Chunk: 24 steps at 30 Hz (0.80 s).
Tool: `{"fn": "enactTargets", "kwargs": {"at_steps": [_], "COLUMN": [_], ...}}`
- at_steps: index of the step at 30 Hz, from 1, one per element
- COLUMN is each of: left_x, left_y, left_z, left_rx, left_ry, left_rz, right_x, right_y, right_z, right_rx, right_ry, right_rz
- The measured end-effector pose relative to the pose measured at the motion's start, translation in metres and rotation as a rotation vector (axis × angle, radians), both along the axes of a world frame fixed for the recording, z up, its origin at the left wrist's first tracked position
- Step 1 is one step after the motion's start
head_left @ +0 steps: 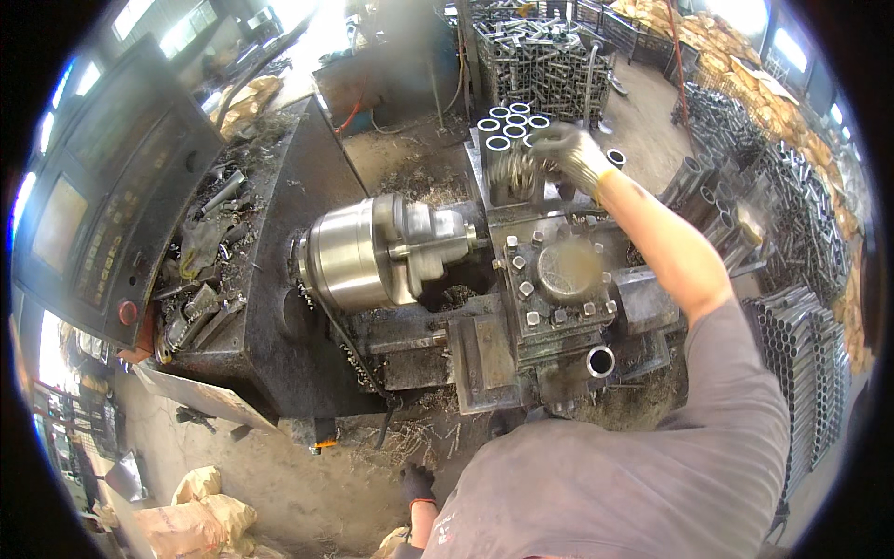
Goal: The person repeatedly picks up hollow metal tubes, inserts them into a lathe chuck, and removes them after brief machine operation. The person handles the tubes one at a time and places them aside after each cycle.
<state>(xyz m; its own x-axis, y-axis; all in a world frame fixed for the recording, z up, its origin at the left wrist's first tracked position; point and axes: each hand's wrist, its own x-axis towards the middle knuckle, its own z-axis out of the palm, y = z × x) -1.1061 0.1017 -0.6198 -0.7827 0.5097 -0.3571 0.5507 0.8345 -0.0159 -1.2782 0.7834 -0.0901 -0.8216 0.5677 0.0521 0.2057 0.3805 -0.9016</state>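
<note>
My right hand (570, 156), in a pale knitted glove with a darkened finger side, reaches over the lathe to a group of short metal tubes (515, 131) standing on end. Its fingers are smeared by motion and partly hidden, so whether they grip a tube cannot be told. Low in the picture, my left hand (419, 484) hangs by my body in a dark glove with a red cuff. Its fingers look loosely apart, with nothing seen in them. Between the tubes and me is the bolted tool post (563, 275). To its left sits the shiny lathe chuck (349, 252).
A control panel (98, 224) with a red button stands left. Metal scraps (200, 242) cover the headstock top. One tube (601, 361) stands at the carriage's near side. Stacked tubes (801, 363) and a wire bin of parts (545, 70) lie right and behind. Sacks (191, 522) lie lower left.
</note>
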Motion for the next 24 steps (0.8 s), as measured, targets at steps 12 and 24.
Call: {"fn": "enactTargets", "kwargs": {"at_steps": [12, 24], "left_x": [-0.085, -0.240], "left_y": [0.195, 0.434], "left_z": [0.285, 0.406], "left_rx": [0.934, 0.660], "left_ry": [-0.026, 0.979], "left_rz": [0.521, -0.596], "right_x": [-0.056, -0.155], "right_y": [-0.057, 0.009], "right_z": [-0.010, -0.167], "right_rx": [0.918, 0.634], "right_ry": [-0.373, -0.388], "right_rz": [0.720, 1.474]}}
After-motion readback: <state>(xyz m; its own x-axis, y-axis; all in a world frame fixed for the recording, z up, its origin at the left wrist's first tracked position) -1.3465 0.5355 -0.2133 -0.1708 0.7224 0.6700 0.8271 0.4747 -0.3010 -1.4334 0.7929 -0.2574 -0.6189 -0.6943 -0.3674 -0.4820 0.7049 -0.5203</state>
